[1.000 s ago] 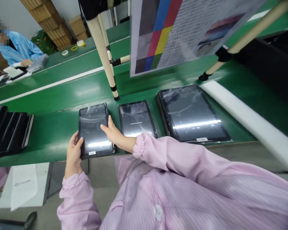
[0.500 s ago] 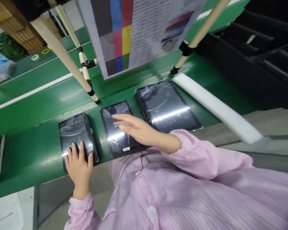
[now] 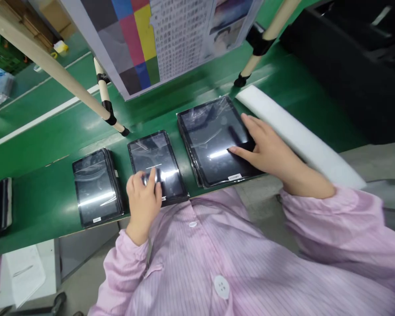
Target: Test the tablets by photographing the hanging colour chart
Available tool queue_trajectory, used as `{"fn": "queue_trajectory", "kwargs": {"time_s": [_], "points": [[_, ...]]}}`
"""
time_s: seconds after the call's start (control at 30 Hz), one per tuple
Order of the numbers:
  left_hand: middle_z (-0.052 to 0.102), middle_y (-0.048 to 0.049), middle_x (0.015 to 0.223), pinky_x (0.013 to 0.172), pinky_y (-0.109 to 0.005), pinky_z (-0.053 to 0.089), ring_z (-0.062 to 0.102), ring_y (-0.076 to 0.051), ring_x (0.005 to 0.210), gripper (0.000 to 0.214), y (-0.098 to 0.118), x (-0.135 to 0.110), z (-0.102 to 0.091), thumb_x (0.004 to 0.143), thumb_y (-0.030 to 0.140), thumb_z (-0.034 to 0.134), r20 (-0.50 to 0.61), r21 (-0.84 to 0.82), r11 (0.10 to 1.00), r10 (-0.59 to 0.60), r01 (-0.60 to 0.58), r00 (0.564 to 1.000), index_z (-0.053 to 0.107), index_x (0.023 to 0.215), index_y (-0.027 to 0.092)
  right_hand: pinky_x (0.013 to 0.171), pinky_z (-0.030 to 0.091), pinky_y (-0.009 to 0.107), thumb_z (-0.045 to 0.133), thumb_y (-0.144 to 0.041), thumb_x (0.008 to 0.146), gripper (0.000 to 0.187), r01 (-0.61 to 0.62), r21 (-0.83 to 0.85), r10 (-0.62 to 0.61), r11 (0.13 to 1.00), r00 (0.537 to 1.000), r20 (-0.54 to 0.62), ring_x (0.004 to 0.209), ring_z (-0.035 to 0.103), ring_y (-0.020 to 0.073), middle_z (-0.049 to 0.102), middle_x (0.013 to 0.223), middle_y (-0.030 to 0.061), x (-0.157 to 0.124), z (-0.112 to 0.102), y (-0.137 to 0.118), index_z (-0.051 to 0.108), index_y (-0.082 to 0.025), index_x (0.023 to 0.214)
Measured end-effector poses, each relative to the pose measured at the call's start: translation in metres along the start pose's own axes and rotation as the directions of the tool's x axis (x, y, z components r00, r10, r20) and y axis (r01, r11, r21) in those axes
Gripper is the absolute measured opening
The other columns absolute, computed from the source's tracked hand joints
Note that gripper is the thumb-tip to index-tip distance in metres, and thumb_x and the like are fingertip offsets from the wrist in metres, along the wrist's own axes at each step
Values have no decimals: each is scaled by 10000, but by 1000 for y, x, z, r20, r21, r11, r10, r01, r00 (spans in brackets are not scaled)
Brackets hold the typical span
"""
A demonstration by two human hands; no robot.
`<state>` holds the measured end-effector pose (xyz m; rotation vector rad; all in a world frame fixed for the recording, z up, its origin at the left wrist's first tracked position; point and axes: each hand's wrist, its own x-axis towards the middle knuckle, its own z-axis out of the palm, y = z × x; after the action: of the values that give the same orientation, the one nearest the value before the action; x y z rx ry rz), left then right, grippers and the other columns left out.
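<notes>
Now hands apart: left hand (image 3: 144, 199) loosely curled over middle tablet (image 3: 165, 163), just left of frame centre; right hand (image 3: 265, 147) spread across large tablet (image 3: 210, 135), right of centre. Step looks like placing hands on tablets; any lift calls for edge grip.

Beneath the left hand (image 3: 144, 199) I see a smaller tablet (image 3: 149, 151) with a smooth, glassy face, streaked with light; the large tablet (image 3: 210, 127) under the right hand (image 3: 270, 149) gleams as glossily, its far end crinkled like clear plastic film. Beside that hand, a dull, foam-like strip (image 3: 299, 131); behind both hands, matt cloth sleeves (image 3: 121, 263)
</notes>
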<state>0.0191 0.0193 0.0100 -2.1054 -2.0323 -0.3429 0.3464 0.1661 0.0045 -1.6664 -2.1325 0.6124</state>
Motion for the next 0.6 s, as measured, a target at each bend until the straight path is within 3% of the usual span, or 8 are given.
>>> {"fn": "queue_trajectory", "kwargs": {"time_s": [0.07,0.13,0.27,0.37,0.43,0.53,0.6], "points": [[537,-197,1189,971,-530,449,507,-344,1134,487,14,13,4,969,290,524,108,48,997,-59,54,992,561,1440,170,1035,510,453,656,-459,895,780,102,-17,-103,995,991,-86,1285,568,320,264,1644,198,0,3,-4,377,-216,1582],[536,-193,1182,943,-529,459,501,-351,1112,490,19,20,7,970,299,525,157,76,994,-89,78,984,564,1438,160,1147,395,546,613,-469,923,670,195,-31,-197,980,971,-133,1433,428,364,294,1629,194,2,1,-7,462,-232,1531],[533,-191,1166,940,-552,461,489,-362,1118,421,21,26,6,979,298,510,145,31,995,-95,92,985,635,1352,145,1149,412,558,551,-492,935,660,124,55,-118,991,987,-108,1416,455,356,397,1575,186,15,-3,0,482,-182,1514],[526,-193,1219,1017,-570,442,487,-341,1183,442,34,32,4,986,297,498,114,-199,979,-20,42,993,580,1386,128,1179,397,555,556,-486,913,677,61,125,-51,990,996,-79,1411,466,352,478,1523,161,36,3,16,488,-168,1507],[511,-190,1331,1096,-560,416,477,-320,1280,467,50,35,5,990,316,490,168,-404,914,48,25,985,523,1422,141,1151,429,570,579,-481,885,696,43,204,-29,978,997,-72,1378,500,357,491,1508,144,51,11,28,481,-197,1512],[367,-214,1574,1204,-544,336,341,-315,1486,642,77,39,10,981,393,508,336,-607,789,145,97,931,328,1538,131,1100,482,561,618,-496,843,735,18,351,11,936,997,-80,1324,548,353,491,1484,129,68,23,40,476,-237,1517],[228,-253,1655,1241,-540,284,220,-323,1556,818,91,40,13,953,441,556,433,-647,746,187,159,882,171,1584,88,1156,430,546,645,-521,818,760,30,431,14,902,995,-99,1360,517,346,483,1487,118,73,28,44,488,-244,1509]]}}
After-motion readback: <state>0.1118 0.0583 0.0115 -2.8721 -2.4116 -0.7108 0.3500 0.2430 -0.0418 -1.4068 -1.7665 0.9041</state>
